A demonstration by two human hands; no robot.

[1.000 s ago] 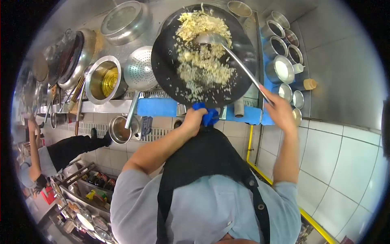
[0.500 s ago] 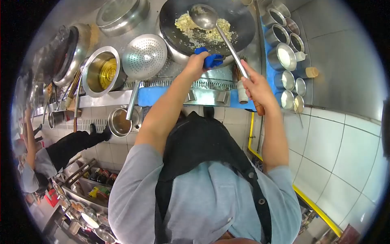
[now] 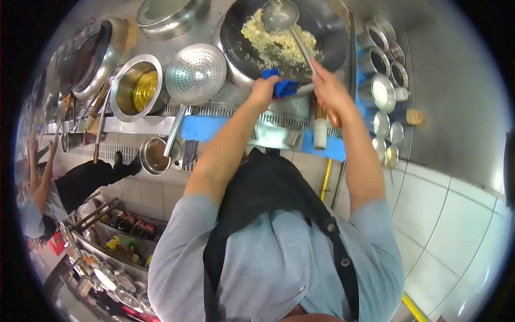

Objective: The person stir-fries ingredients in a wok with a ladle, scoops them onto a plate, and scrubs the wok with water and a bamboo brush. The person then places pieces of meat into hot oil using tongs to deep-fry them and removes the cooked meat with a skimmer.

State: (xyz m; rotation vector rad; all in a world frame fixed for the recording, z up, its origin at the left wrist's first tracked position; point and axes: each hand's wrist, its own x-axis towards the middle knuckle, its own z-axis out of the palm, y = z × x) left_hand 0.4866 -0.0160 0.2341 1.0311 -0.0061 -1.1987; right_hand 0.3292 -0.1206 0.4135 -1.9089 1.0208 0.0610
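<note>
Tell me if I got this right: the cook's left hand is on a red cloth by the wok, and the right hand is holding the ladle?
Almost: the cloth under the left hand is blue, not red, as the head view shows. The right hand is holding the ladle.

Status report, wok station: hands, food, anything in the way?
Left hand gripping blue cloth at wok's near edge. Right hand gripping ladle. Chopped food in wok, partly hidden by ladle. No other obstruction seen.

Metal pot (image 3: 123, 92) on steel counter (image 3: 158, 47)
</note>
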